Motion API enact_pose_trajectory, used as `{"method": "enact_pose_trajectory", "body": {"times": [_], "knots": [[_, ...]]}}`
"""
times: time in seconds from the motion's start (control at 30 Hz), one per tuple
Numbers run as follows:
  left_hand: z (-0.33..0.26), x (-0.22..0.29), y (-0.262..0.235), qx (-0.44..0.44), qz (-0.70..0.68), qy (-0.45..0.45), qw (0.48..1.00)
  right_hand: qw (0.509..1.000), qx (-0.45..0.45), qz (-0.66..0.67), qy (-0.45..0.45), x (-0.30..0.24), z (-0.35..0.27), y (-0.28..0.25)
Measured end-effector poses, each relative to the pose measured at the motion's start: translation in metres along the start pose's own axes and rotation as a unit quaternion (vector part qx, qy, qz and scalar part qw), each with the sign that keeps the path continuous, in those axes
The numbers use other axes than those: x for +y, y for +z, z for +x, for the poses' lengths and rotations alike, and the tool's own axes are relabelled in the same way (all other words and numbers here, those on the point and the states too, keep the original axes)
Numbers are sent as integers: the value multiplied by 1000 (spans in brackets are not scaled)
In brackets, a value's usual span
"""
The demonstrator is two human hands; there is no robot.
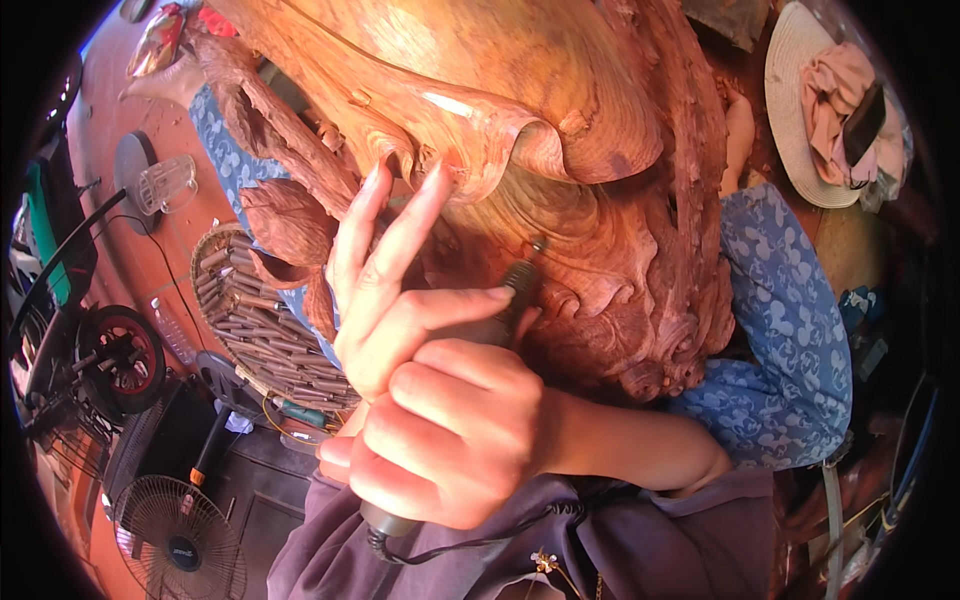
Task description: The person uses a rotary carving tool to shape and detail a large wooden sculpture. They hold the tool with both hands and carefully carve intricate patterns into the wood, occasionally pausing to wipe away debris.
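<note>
A handheld rotary carving tool (519, 281) with a ribbed dark neck and a small bit points up at a large reddish-brown wood carving (560, 230). My right hand (455, 435) is closed in a fist round its body, whose grey rear end (386, 519) and black cable come out below. Farther forward, my left hand (385, 290) holds the neck, with a finger lying along it. Two other fingers of that hand stretch up against the curled wooden edge. The bit is close to the carved folds; whether it touches them I cannot tell.
To the left stands a round basket (205, 250) of wooden-handled tools. Beyond it are a clear plastic mug (166, 185), a bottle (172, 330), a small wheel (120, 358) and a fan (182, 550). A straw hat (790, 120) lies far right. Blue-patterned trouser legs (780, 330) flank the carving.
</note>
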State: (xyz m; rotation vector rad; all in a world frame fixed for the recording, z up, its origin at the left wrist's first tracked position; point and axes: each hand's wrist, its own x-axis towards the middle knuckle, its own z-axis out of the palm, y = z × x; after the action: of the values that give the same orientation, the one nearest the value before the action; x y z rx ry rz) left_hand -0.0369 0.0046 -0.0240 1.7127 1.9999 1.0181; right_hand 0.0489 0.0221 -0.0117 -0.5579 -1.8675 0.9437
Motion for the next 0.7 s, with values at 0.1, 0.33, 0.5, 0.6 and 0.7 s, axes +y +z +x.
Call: {"method": "enact_pose_trajectory", "body": {"times": [0.1, 0.33, 0.5, 0.6, 0.7], "knots": [[1, 0, 1, 2, 9, 5, 1000, 1000, -4, -7, 13, -1, 1, -2], [2, -1, 2, 38, -7, -18, 999, 999, -4, 14, -29, 6, 0, 5], [-7, 10, -5, 76, 19, 51, 996, 998, -34, -11, -54, -12, -1, -8], [-13, 16, -3, 84, -73, 36, 993, 994, -90, -21, -64, -20, 0, -21], [-17, 15, 4, 90, -184, 26, 978, 995, -80, -16, -55, -18, 0, -21]]}}
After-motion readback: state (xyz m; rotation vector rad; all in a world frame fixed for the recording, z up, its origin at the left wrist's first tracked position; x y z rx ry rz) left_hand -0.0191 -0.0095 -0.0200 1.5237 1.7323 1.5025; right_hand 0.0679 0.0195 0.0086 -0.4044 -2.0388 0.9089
